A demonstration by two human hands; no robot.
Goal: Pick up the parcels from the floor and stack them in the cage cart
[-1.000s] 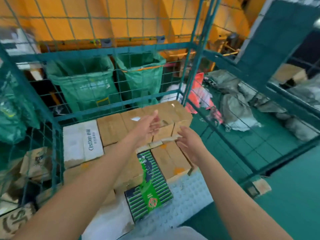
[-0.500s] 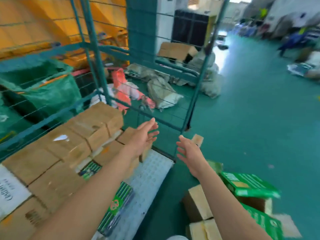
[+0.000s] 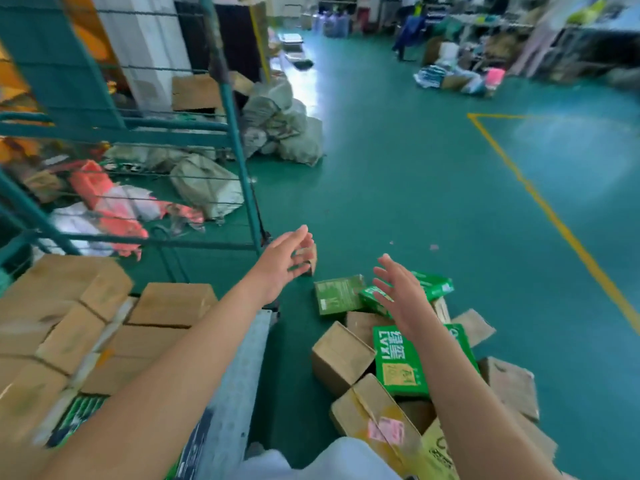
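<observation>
Two hands — left hand, right hand — outstretched, empty

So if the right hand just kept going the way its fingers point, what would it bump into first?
Most likely the green packet lying on the parcel pile just past the right hand, whose fingers are spread and hold nothing. Depth is hard to judge from this one view; if the hand passes above the packet, only bare green floor lies beyond.

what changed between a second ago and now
The view swung right, from the boxes in the cage cart to the parcels on the floor. The left hand and right hand moved from above the cart out over that pile. Both stayed open and empty; nothing was picked up.
</observation>
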